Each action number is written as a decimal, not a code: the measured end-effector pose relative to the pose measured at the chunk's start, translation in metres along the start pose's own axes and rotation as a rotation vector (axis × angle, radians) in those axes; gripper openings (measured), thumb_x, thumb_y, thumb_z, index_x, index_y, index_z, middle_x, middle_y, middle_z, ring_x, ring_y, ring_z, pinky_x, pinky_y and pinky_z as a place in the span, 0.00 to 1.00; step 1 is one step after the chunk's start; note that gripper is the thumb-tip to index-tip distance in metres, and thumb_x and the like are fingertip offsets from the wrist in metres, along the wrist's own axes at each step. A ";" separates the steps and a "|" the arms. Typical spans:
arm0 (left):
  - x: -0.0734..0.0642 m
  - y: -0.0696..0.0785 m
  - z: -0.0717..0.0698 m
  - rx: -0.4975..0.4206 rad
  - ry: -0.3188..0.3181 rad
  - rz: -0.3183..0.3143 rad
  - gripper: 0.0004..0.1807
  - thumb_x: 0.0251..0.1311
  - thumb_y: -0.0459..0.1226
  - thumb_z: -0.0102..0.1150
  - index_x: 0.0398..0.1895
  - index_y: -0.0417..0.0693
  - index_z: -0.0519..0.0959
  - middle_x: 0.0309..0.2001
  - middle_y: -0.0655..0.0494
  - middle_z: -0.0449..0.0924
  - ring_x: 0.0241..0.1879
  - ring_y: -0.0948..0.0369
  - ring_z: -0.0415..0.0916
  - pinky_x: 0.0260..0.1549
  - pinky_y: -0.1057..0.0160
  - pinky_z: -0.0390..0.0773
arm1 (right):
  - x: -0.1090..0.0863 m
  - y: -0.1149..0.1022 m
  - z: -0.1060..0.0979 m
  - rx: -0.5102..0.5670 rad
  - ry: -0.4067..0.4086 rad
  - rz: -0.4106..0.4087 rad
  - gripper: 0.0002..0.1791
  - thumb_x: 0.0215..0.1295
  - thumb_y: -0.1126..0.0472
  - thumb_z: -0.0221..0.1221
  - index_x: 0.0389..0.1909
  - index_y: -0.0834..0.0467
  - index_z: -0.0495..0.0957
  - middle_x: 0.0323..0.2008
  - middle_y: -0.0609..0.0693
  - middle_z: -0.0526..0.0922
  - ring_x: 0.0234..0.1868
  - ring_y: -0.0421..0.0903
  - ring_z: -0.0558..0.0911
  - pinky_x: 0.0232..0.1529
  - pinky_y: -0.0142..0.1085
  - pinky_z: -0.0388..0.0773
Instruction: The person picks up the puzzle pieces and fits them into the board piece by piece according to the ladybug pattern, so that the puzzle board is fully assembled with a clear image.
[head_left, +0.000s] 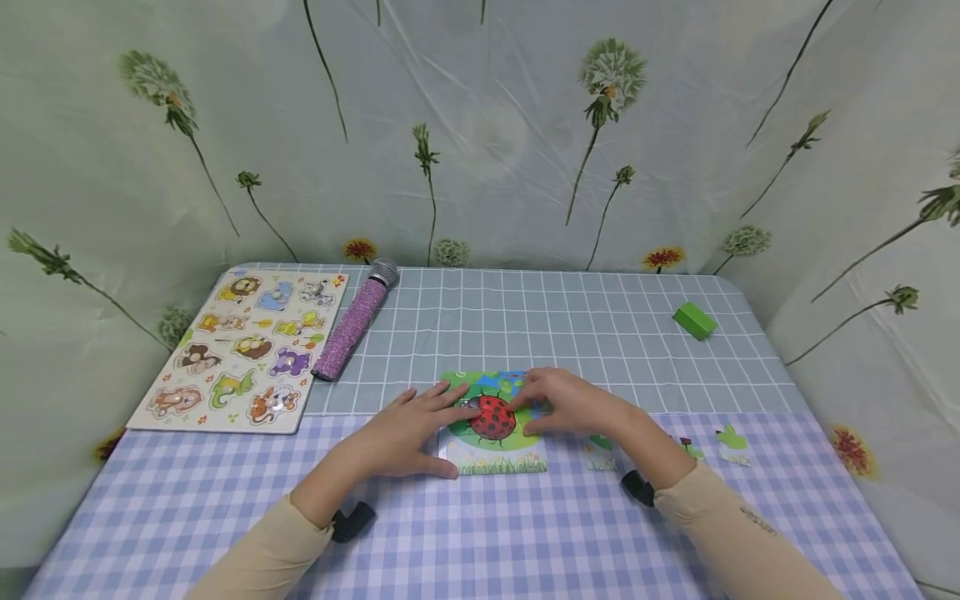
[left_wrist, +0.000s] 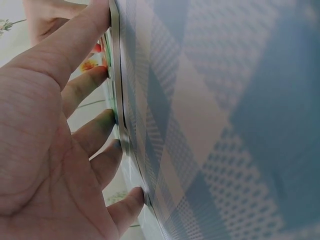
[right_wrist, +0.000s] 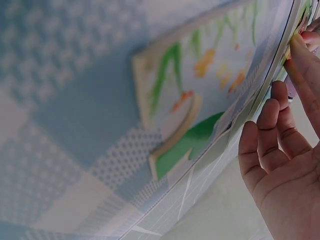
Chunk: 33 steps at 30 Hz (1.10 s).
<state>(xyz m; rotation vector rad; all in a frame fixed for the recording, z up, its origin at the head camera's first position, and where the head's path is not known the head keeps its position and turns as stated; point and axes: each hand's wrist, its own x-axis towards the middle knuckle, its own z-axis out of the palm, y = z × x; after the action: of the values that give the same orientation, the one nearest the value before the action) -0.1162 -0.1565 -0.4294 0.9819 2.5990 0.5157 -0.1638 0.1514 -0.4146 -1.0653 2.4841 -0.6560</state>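
Observation:
A small ladybug jigsaw puzzle lies flat on the checked cloth in front of the person. The left hand rests at its left side with fingers spread over the picture and the thumb by its lower left corner. In the left wrist view the left hand's fingertips touch the board's surface. From the right, the right hand reaches over the ladybug, thumb and index fingertips on the puzzle, other fingers loosely bent. Just right of the board lies a loose puzzle piece with grass and flowers, seen close in the right wrist view.
More loose puzzle pieces lie farther right, one partly behind the right forearm. A green block sits at the back right. On the left are a wooden animal peg board and a glittery pink microphone. A dandelion-print curtain encloses the table.

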 end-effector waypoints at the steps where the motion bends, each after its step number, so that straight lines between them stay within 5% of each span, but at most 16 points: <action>1: 0.000 0.000 0.000 0.001 0.000 0.000 0.48 0.60 0.61 0.73 0.83 0.64 0.67 0.87 0.52 0.53 0.86 0.41 0.50 0.75 0.22 0.56 | -0.001 0.000 0.000 -0.003 0.005 -0.004 0.20 0.63 0.56 0.77 0.56 0.53 0.90 0.47 0.45 0.86 0.48 0.42 0.83 0.53 0.39 0.84; 14: 0.000 0.002 -0.001 0.017 0.005 -0.004 0.48 0.59 0.61 0.74 0.82 0.64 0.68 0.87 0.52 0.54 0.86 0.40 0.51 0.75 0.22 0.57 | -0.032 0.007 -0.008 -0.011 0.061 0.020 0.22 0.66 0.56 0.74 0.60 0.55 0.87 0.44 0.47 0.86 0.46 0.44 0.83 0.50 0.38 0.83; 33: 0.002 0.005 -0.001 0.031 0.009 -0.010 0.48 0.60 0.60 0.75 0.82 0.62 0.68 0.87 0.50 0.55 0.86 0.41 0.52 0.75 0.23 0.57 | -0.101 0.008 -0.007 -0.041 0.112 0.236 0.30 0.59 0.51 0.79 0.63 0.53 0.86 0.49 0.44 0.85 0.51 0.44 0.82 0.56 0.48 0.82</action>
<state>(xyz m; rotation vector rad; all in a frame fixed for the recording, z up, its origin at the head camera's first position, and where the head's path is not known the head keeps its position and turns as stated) -0.1150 -0.1521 -0.4263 0.9786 2.6262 0.4802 -0.1060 0.2340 -0.3993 -0.7499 2.6750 -0.6091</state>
